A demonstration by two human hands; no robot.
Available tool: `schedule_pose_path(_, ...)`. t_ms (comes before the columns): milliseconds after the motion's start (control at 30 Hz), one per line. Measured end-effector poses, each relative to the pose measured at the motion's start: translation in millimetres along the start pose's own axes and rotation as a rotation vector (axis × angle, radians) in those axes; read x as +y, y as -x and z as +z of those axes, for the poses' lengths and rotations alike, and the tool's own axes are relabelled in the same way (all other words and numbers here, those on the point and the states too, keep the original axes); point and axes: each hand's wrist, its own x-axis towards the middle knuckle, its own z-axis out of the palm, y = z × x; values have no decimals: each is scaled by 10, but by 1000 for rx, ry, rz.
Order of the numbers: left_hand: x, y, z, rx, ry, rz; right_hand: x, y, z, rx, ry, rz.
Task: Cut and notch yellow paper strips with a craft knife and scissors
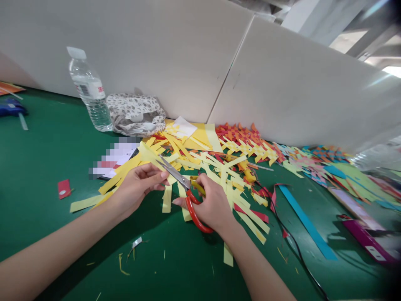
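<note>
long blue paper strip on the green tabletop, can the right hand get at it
Probably not freely: the right hand holds red-handled metal scissors, with a thin black cable between hand and strip.

green tabletop (44,167) against pale seamed partition (150,50); bright light (394,71) upper right

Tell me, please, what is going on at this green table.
A person is working with paper. The right hand holds red-handled scissors, and the left hand pinches pale yellow paper near the blades; whether they are cutting right now is hard to tell. Loose yellow strips lie around the hands, with woven paper pieces behind them by the partition.
</note>
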Motion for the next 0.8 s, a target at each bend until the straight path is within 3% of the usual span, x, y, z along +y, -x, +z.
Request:
schedule_pose_path(567, 0, -6, 9, 16, 2, -17, 17, -6, 42, 35, -39, 0)
schedule_pose_path(700, -2, -1, 24, 10, -4, -39, 17, -21, 37, 56, -121, 89)
schedule_pose_path(800, -26, 1, 29, -13, -91, -65, 18, -56, 0, 33, -335, 234)
